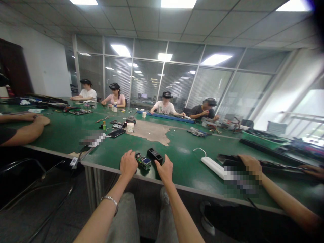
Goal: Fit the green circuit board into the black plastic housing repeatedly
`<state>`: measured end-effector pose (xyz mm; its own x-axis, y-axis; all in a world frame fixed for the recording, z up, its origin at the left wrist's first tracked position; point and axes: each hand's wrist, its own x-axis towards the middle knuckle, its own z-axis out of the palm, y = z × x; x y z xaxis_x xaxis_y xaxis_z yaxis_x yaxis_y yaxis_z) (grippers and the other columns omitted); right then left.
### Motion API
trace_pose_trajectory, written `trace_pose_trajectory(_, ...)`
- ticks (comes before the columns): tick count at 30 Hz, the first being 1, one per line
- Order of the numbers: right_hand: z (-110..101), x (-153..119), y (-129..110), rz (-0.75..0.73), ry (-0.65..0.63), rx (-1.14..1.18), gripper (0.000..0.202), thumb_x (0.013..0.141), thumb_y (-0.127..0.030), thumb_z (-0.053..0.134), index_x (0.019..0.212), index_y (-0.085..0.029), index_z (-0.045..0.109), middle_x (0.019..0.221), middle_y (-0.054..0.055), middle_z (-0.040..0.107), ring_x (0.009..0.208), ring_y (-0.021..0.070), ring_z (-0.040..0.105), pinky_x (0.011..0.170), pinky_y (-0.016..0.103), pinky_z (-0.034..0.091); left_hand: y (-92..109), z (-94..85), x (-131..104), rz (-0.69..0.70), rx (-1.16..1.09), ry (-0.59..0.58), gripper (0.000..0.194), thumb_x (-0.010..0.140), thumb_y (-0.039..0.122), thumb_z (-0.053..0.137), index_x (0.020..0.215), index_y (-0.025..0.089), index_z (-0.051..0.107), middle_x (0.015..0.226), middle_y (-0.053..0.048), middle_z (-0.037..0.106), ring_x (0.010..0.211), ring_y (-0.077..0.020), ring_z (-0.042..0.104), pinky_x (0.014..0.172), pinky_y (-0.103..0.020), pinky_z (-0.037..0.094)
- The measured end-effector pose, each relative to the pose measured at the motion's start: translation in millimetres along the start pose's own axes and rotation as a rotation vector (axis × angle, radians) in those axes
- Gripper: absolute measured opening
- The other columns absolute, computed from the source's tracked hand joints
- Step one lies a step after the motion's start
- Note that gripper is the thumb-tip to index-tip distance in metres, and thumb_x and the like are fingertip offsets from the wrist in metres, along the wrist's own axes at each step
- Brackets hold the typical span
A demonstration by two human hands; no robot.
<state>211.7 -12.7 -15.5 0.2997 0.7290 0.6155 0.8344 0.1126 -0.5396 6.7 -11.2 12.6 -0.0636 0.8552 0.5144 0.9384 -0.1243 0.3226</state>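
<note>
My left hand (pixel 129 164) is closed at the left end of a green circuit board (pixel 144 161) with a small bluish screen, low over the table's front edge. Just right of the board is a black rectangular case (pixel 155 155), tilted, with openings in its face. My right hand (pixel 165 167) holds the near right end of this case between thumb and fingers. The board and the case are apart, with a narrow gap between them. Some of my fingertips are hidden behind my hands.
The green table (pixel 182 148) bears a paper cup (pixel 130 127), a black phone (pixel 117 133) and a white power strip (pixel 212 166). A person's hand (pixel 250 165) works at the right; another person's arms (pixel 30 126) rest at the left. Several people sit across.
</note>
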Motion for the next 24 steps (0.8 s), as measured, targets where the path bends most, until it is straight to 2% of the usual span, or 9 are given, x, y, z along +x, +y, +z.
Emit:
trace_pose_trajectory(4,-7,-2,-5,-0.020,-0.100,-0.030,0.045,0.080,-0.042,0.059,0.116,-0.014,0.061,0.103,0.013,0.068,0.097,0.0279,0.060,0.088,0.037,0.042,0,-1.2,0,0.017,0.019,-0.030,0.029,0.089,0.019,0.045,0.102,0.019,0.070,0.127,-0.010,0.060,0.116,-0.0237,0.052,0.098,-0.035,0.038)
trace_pose_trajectory(10,-13,-4,-10,0.076,-0.087,0.003,0.045,0.078,-0.042,0.061,0.115,-0.015,0.062,0.097,0.012,0.069,0.091,0.0269,0.062,0.080,0.034,0.044,-2,1.2,-1,0.046,0.008,-0.008,0.028,0.087,0.017,0.045,0.098,0.019,0.070,0.121,-0.009,0.063,0.111,-0.0230,0.054,0.094,-0.034,0.038)
trace_pose_trajectory(16,-25,-8,-24,0.227,-0.078,0.413,0.048,0.076,-0.052,0.062,0.111,-0.019,0.063,0.096,0.007,0.072,0.086,0.0227,0.068,0.078,0.033,0.051,-4,4.2,1,0.042,-0.006,-0.009,0.027,0.085,0.016,0.047,0.097,0.018,0.070,0.120,-0.009,0.063,0.110,-0.0228,0.054,0.095,-0.034,0.038)
trace_pose_trajectory(19,-29,-11,-41,0.219,-0.131,0.614,0.047,0.075,-0.050,0.065,0.110,-0.019,0.063,0.099,0.007,0.072,0.087,0.0213,0.069,0.078,0.031,0.053,-4,4.8,1,0.044,0.000,-0.002,0.026,0.085,0.015,0.047,0.096,0.019,0.070,0.119,-0.009,0.063,0.109,-0.0232,0.054,0.094,-0.034,0.039)
trace_pose_trajectory(21,-30,-14,-54,0.182,-0.157,0.659,0.045,0.075,-0.047,0.065,0.109,-0.018,0.063,0.099,0.006,0.072,0.088,0.0206,0.069,0.078,0.030,0.053,-3,4.7,0,0.052,0.006,0.007,0.025,0.085,0.014,0.047,0.095,0.019,0.070,0.117,-0.009,0.064,0.108,-0.0233,0.055,0.094,-0.034,0.040)
trace_pose_trajectory(24,-30,-17,-66,0.124,-0.164,0.595,0.041,0.075,-0.045,0.065,0.106,-0.019,0.064,0.095,0.005,0.073,0.085,0.0203,0.069,0.076,0.030,0.053,-3,4.2,0,0.064,0.002,0.014,0.024,0.084,0.014,0.047,0.094,0.020,0.069,0.113,-0.009,0.065,0.108,-0.0234,0.056,0.094,-0.035,0.041)
